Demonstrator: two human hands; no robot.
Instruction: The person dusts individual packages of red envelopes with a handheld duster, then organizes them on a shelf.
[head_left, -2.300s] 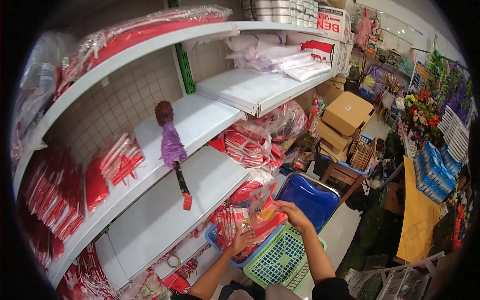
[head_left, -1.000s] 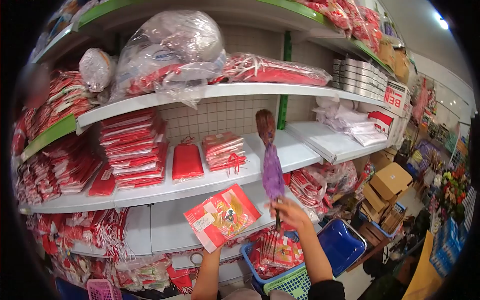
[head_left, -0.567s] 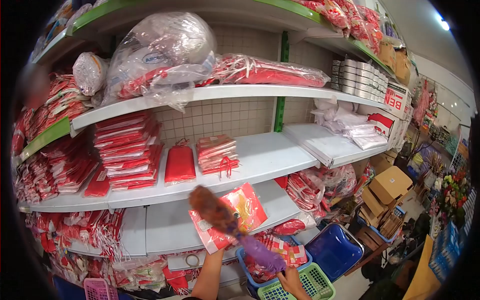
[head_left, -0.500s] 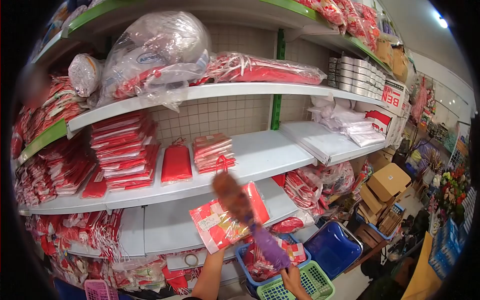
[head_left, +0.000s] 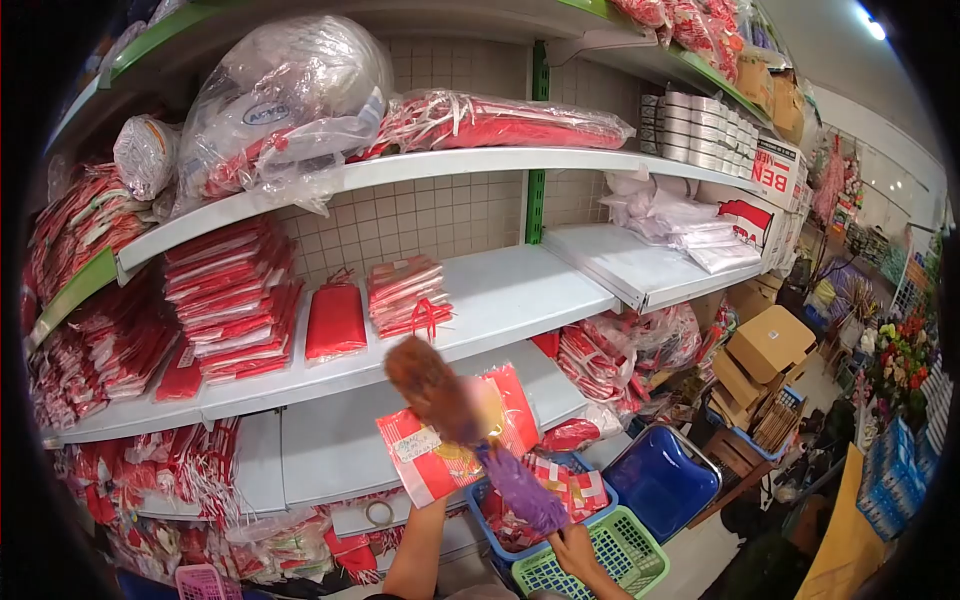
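Observation:
My left hand (head_left: pixel 428 515) holds up a flat plastic packet (head_left: pixel 412 452) of red and white cloth, with a handwritten white label on it. The packet hides most of that hand's fingers. Closed round the lower end of a feather duster (head_left: pixel 522 488), my right hand (head_left: pixel 572 548) is at the lower middle. The duster is purple near the grip and brown at its blurred head, which crosses in front of the packet. Just below the packet, a blue basket (head_left: pixel 608 512) contains more red and white packets. A green basket (head_left: pixel 648 555) is right beside my right hand.
Stacked red and white packets (head_left: pixel 235 300) stand on the middle shelf (head_left: pixel 490 290), near a red packet (head_left: pixel 336 320) and a smaller pile (head_left: pixel 405 290). A large clear bag (head_left: pixel 285 110) fills the upper shelf's left. Rightward are a blue chair (head_left: pixel 665 480) and cardboard boxes (head_left: pixel 770 340).
The duster has moved left and lower across the packet, its brown head tilting further left. My left hand keeps hold of the packet. The whole view has shifted slightly.

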